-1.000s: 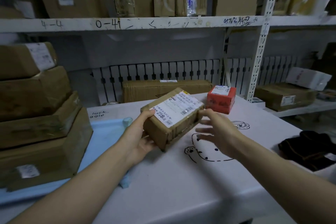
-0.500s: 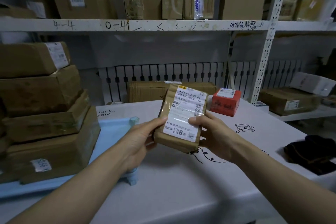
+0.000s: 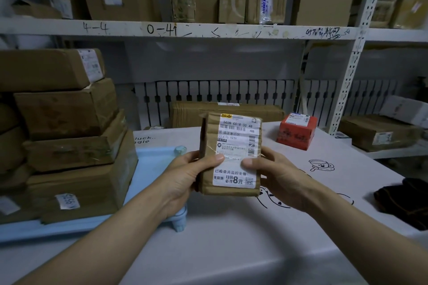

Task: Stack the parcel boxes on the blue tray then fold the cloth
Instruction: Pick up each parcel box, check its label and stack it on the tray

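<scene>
- Left hand and right hand grip a brown parcel upright above the table, thumbs pressed on its label.
- Blue tray carries stacked boxes.

Dim storeroom, cool low light, grey wall behind. White metal shelving spans the back: upper shelf board has handwritten marker scrawl on its front edge ("4-4", "0-41"), perforated upright post at right. Upper shelf loaded with brown cartons, some taped, some labelled. White radiator with dark vertical slots runs along the wall below the shelf. Lower shelf at right carries a flat brown carton and a white one. Foreground is a table under a pale grey cover with black cartoon line drawings and some printed text.
</scene>
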Tool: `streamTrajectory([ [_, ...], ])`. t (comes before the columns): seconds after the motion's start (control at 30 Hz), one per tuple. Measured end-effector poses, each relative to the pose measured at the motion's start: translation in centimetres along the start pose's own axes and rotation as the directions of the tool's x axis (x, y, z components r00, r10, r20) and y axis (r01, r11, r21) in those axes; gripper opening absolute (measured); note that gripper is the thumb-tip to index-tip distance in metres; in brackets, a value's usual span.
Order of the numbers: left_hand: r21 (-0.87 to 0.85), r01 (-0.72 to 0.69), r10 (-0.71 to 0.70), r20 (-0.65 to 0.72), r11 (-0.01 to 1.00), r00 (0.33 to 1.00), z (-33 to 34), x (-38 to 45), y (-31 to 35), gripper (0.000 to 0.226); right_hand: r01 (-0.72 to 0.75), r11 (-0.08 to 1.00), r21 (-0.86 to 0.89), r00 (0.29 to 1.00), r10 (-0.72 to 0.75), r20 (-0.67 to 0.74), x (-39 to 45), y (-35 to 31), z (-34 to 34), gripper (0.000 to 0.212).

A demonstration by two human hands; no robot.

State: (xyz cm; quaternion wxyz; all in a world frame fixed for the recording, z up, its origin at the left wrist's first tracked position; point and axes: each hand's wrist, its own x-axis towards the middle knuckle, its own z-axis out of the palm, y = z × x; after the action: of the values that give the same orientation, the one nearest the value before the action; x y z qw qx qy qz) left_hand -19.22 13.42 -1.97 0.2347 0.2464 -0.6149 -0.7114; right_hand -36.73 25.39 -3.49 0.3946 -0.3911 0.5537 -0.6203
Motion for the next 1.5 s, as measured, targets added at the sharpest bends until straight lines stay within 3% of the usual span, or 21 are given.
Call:
streamTrajectory([
  [0.13,0.025,-0.053,0.052,0.015,0.998,0.999,-0.7,0.5,-0.4,0.062,-0.014,0.997,-0.081,0.997,0.019,0.069,-0.5,0.1,-0.2,0.063],
  [0.23,0.157,-0.111,0.113,-0.001,0.981,0.994,-1.1,0.9,-0.8,0.062,0.039,0.995,-0.089,0.998,-0.034,0.050,-0.5,0.2,-0.5,0.070],
  [0.33,0.322,-0.171,0.182,-0.003,0.931,0.983,-1.3,1.0,-1.0,0.080,0.107,0.980,-0.170,0.994,-0.108,0.005,-0.3,0.3,-0.7,0.072],
  [0.43,0.357,-0.233,0.248,0.006,0.904,0.969,-1.2,1.1,-1.0,0.090,0.158,0.953,-0.257,0.986,-0.168,-0.018,-0.1,0.5,-0.7,0.084],
  [0.67,0.322,-0.276,0.287,0.013,0.906,0.958,-0.9,1.1,-0.9,0.081,0.201,0.930,-0.307,0.974,-0.223,-0.035,-0.2,0.7,-0.5,0.089],
  [0.87,0.236,-0.246,0.252,0.002,0.940,0.968,-1.2,1.2,-0.9,0.075,0.110,0.936,-0.335,0.987,-0.141,-0.071,-0.4,0.9,-1.2,0.098],
  [1.07,0.197,-0.193,0.202,-0.028,0.961,0.979,-1.5,1.7,-1.4,0.067,0.090,0.937,-0.336,0.979,-0.145,-0.144,-0.4,1.1,-1.5,0.073],
  [1.13,0.222,-0.199,0.223,-0.086,0.954,0.971,-1.4,1.8,-1.3,0.073,0.104,0.942,-0.320,0.966,-0.172,-0.195,-0.2,0.9,-1.4,0.072],
  [1.27,0.249,-0.227,0.268,-0.142,0.941,0.953,-1.1,1.6,-0.6,0.107,0.136,0.927,-0.349,0.941,-0.231,-0.247,-0.3,0.5,-1.3,0.068],
  [1.37,0.490,-0.303,0.406,-0.116,0.817,0.907,-1.1,1.5,-0.4,0.113,0.142,0.892,-0.428,0.917,-0.281,-0.282,-0.3,0.4,-1.2,0.073],
  [1.5,0.781,-0.421,0.604,0.072,0.461,0.793,-0.6,1.2,0.1,0.108,0.175,0.784,-0.596,0.877,-0.399,-0.267,-0.2,0.2,-1.1,0.085],
])
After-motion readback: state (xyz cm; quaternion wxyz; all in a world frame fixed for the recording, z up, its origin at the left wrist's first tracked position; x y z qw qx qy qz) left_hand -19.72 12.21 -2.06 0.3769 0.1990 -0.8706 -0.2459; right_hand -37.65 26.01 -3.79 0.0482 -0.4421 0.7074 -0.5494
